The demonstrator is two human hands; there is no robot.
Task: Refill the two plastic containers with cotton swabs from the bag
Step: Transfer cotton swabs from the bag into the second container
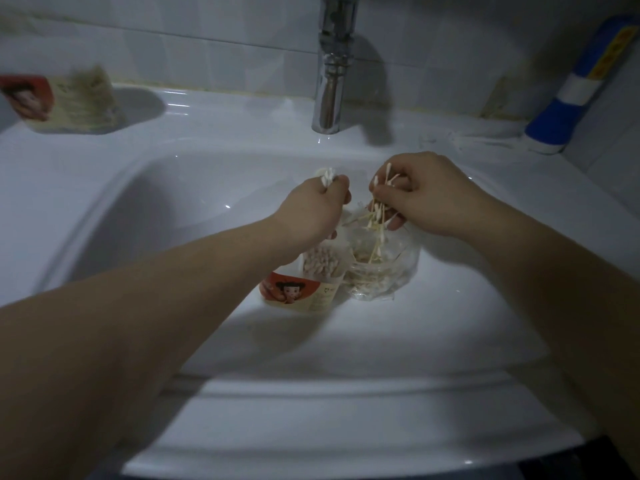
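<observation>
In the white sink basin [450, 306] stands a plastic container [304, 282] with a red cartoon label, packed with cotton swabs. Beside it on the right sits a clear plastic bag [384, 268] holding loose swabs. My left hand [311, 213] hovers above the container and grips a small bundle of swabs, their white tips sticking out above my fingers. My right hand [419, 195] pinches a loose bunch of cotton swabs [375, 216] over the bag's mouth. A second labelled container [62, 102], also full of swabs, stands on the sink ledge at the far left.
A chrome tap [332, 71] rises behind the basin. A blue and white bottle [581, 88] leans against the tiled wall at the right. A few loose swabs [478, 142] lie on the ledge beside it.
</observation>
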